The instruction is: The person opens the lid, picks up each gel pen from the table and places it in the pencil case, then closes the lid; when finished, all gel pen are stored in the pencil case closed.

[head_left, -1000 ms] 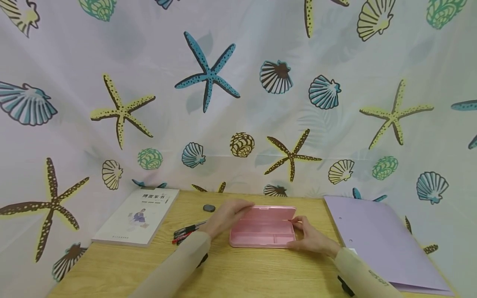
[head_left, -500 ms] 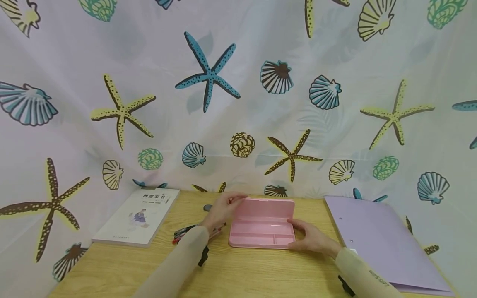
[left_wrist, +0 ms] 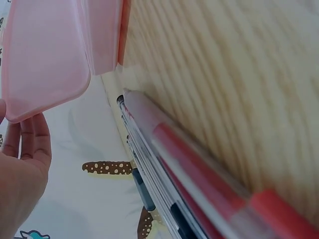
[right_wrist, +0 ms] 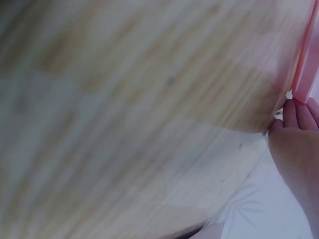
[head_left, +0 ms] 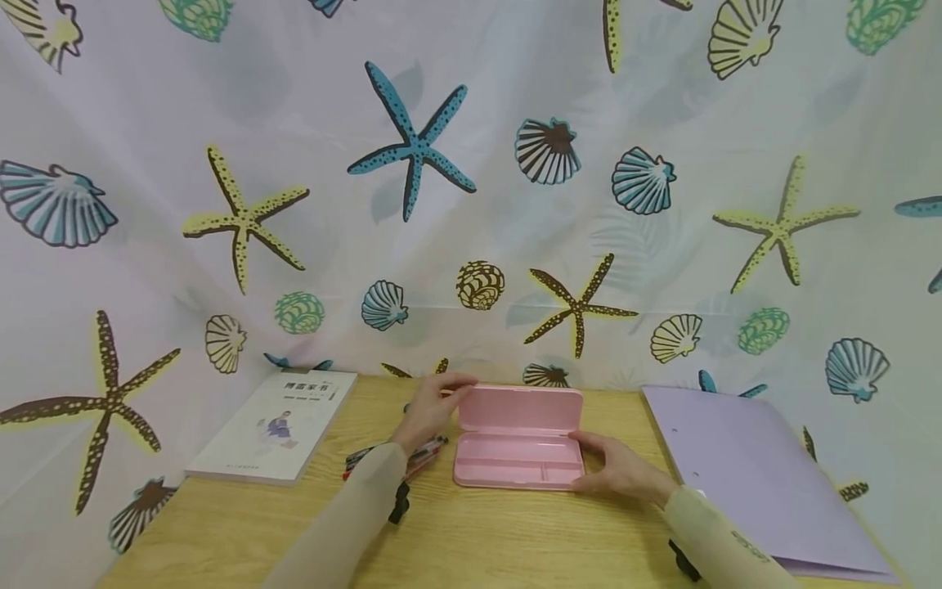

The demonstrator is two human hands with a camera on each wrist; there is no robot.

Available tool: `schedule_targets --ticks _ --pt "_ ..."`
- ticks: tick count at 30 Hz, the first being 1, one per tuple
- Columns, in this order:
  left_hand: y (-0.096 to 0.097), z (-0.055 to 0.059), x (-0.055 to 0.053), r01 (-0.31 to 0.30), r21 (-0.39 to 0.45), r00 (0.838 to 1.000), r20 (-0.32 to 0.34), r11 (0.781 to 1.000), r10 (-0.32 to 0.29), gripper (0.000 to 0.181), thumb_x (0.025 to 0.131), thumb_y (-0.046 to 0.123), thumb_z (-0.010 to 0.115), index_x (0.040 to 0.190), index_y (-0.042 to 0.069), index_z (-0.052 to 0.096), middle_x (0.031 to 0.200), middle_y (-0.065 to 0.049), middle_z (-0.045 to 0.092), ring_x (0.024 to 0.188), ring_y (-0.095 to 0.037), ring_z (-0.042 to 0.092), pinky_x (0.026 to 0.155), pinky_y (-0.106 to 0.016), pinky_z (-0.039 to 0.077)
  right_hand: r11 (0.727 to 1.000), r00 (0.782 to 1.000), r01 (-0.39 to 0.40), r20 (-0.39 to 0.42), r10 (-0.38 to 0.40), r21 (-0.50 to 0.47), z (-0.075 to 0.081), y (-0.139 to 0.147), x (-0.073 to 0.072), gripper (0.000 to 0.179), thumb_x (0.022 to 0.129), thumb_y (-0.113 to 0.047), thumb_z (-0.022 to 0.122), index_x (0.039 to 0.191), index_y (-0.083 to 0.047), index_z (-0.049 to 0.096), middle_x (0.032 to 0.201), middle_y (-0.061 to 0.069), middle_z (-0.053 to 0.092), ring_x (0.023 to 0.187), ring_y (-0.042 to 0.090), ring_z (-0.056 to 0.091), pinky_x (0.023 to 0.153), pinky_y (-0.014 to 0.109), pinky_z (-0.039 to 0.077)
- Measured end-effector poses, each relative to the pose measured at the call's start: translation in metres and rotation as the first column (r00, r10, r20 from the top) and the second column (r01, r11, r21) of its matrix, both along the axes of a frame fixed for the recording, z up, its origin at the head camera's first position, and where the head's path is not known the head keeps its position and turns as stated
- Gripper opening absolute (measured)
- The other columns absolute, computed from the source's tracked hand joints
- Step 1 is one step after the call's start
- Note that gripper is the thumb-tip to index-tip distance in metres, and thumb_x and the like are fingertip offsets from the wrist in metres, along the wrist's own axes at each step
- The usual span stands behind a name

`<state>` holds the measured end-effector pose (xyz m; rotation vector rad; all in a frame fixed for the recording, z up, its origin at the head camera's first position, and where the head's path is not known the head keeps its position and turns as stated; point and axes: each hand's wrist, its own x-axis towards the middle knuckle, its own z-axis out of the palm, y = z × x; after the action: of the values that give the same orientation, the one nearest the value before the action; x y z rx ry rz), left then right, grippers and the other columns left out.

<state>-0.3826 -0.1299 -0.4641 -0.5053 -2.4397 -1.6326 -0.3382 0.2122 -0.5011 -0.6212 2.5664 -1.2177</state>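
Observation:
A pink plastic pencil case (head_left: 508, 474) stands open on the wooden table in the head view, its lid (head_left: 521, 409) raised at the back. One long compartment and a small square one show inside, with nothing in them. My left hand (head_left: 427, 415) pinches the lid's upper left corner; in the left wrist view the fingers (left_wrist: 42, 142) lie behind the lid's edge. At the other end, my right hand (head_left: 620, 473) spans the base between thumb at the front corner and fingers at the back. The right wrist view catches those fingertips against the pink case end (right_wrist: 305, 64).
Several pens (left_wrist: 187, 164), red and black, lie in a bundle under my left wrist. A small dark grey oval object (left_wrist: 143, 189) sits beyond them. A white book (head_left: 275, 425) is at the left, a purple folder (head_left: 765, 483) at the right. Behind hangs a patterned cloth (head_left: 471, 221).
The left hand has moved up and left with the lid, which has tilted farther back and shows more of its inner face. The right hand stays at the case's right end, its fingers shifted slightly.

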Motion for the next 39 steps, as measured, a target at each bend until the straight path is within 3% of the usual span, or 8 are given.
schedule_targets --ticks 7,14,20,26,31,39 --pt "-0.004 -0.005 -0.004 -0.025 0.02 0.999 0.027 0.999 0.024 0.024 0.096 0.018 0.062 0.118 0.01 0.071 0.112 -0.002 0.07 0.106 -0.017 0.062 0.091 -0.036 0.053 1.0 1.0 -0.017 -0.017 0.017 0.005 0.001 -0.002 0.0 0.089 0.075 -0.027 0.085 0.148 -0.003 0.039 0.153 0.022 0.037 0.144 0.04 0.029 0.117 0.056 0.019" --pt "-0.005 -0.004 -0.009 -0.007 0.052 0.999 0.047 0.999 0.005 0.021 0.096 0.011 0.061 0.114 0.007 0.071 0.108 -0.008 0.07 0.098 -0.023 0.063 0.087 -0.047 0.054 0.999 0.999 -0.041 0.018 0.042 -0.027 0.005 0.001 0.001 0.087 0.076 -0.022 0.085 0.148 -0.004 0.04 0.153 0.023 0.037 0.144 0.041 0.028 0.117 0.058 0.018" --pt "-0.003 -0.002 -0.012 -0.035 0.021 0.996 0.077 0.999 0.034 0.021 0.097 0.011 0.061 0.115 0.009 0.071 0.11 -0.005 0.069 0.098 -0.02 0.064 0.087 -0.041 0.055 0.999 0.999 -0.035 0.003 0.035 -0.016 0.001 0.001 -0.001 0.087 0.074 -0.025 0.086 0.146 -0.004 0.042 0.153 0.022 0.038 0.144 0.04 0.03 0.117 0.057 0.018" --pt "-0.001 -0.001 -0.015 -0.06 -0.01 0.996 0.058 0.998 0.061 0.025 0.098 0.007 0.057 0.119 0.006 0.069 0.115 -0.006 0.07 0.102 -0.021 0.065 0.086 -0.035 0.056 1.0 1.0 0.004 -0.025 -0.004 0.001 -0.001 -0.001 -0.002 0.088 0.071 -0.03 0.087 0.144 -0.006 0.045 0.152 0.02 0.04 0.144 0.039 0.03 0.117 0.057 0.017" --pt "0.0 -0.002 -0.016 -0.102 -0.019 0.993 0.052 0.995 0.103 0.022 0.097 0.007 0.059 0.114 0.01 0.072 0.111 -0.005 0.07 0.099 -0.02 0.066 0.084 -0.034 0.056 1.0 0.999 -0.004 -0.032 0.004 0.014 -0.002 -0.001 -0.003 0.087 0.072 -0.031 0.087 0.144 -0.007 0.046 0.152 0.019 0.041 0.144 0.038 0.031 0.118 0.057 0.017" --pt "0.002 -0.001 -0.02 -0.122 -0.026 0.992 0.018 0.992 0.122 0.022 0.096 0.002 0.059 0.11 0.008 0.074 0.107 -0.008 0.071 0.095 -0.02 0.067 0.08 -0.033 0.057 1.0 1.0 -0.014 0.012 0.013 0.013 0.002 0.001 -0.003 0.09 0.073 -0.031 0.087 0.147 -0.007 0.043 0.154 0.018 0.038 0.145 0.038 0.029 0.118 0.056 0.017"
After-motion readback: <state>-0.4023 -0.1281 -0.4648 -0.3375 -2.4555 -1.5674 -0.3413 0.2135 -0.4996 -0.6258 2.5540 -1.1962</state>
